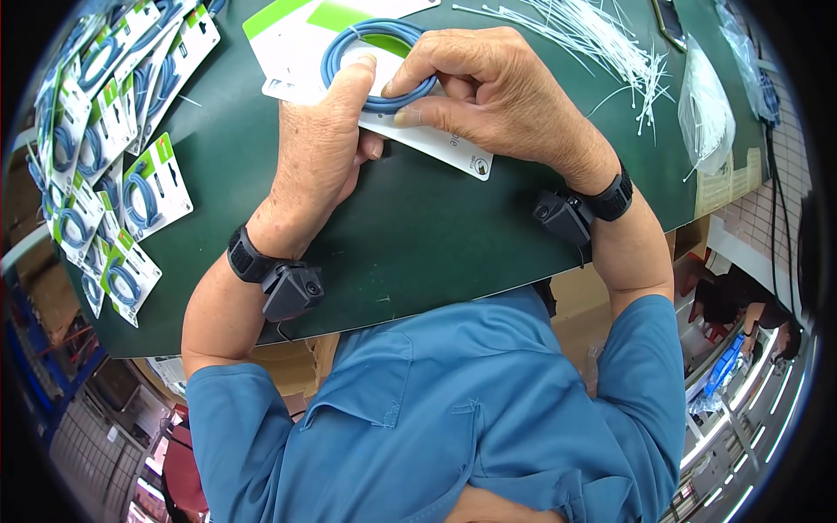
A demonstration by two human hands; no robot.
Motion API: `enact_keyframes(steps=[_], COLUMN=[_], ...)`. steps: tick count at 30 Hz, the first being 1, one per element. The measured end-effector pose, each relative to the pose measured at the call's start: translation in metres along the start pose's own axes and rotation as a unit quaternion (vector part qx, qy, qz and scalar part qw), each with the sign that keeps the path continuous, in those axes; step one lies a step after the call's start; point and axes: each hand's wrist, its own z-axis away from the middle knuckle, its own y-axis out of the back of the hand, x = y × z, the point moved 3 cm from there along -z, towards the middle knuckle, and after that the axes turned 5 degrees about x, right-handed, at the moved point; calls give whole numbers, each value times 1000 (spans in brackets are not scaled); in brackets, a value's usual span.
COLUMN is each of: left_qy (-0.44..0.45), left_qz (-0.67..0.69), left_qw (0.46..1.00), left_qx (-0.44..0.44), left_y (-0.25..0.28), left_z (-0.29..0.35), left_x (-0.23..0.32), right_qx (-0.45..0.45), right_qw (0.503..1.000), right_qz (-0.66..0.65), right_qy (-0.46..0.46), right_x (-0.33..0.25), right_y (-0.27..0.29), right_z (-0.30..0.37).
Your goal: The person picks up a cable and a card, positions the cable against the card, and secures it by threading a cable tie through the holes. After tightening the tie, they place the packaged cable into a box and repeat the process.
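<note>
A coil of blue cable (330, 65) lies against a white and green backing card (449, 150) at the top middle, above the table. My left hand (318, 144) grips the card's left part, its thumb pressed over the coil and its other fingers mostly hidden beneath. From the right, my right hand (501, 91) is closed on the coil's lower right side, with thumb and index finger bent around the cable. Whether a thin tie is also between those fingertips is hidden. More white and green card (279, 35) shows behind the coil.
Several carded blue cable coils (157, 187) are heaped on the left of the green table (436, 235). Loose white cable ties (602, 44) spread at the far right, beside a clear bag of ties (706, 118) and a dark phone-like object (670, 22). Another person (741, 301) is at right.
</note>
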Motion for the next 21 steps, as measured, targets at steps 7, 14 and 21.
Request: enact_keyframes(steps=[7, 14, 21], left_qy=[-40, -59, -89], left_qz=[-30, -75, -59], left_qw=[999, 995, 992], left_qx=[7, 33, 61], left_y=[-4, 4, 0], left_z=[-1, -3, -10], left_x=[4, 3, 20], right_qx=[34, 58, 156], right_qw=[998, 986, 946], right_qz=[-4, 130, 0], right_qy=[52, 92, 285], right_x=[6, -22, -145], right_y=[0, -7, 17], right_z=[0, 3, 19])
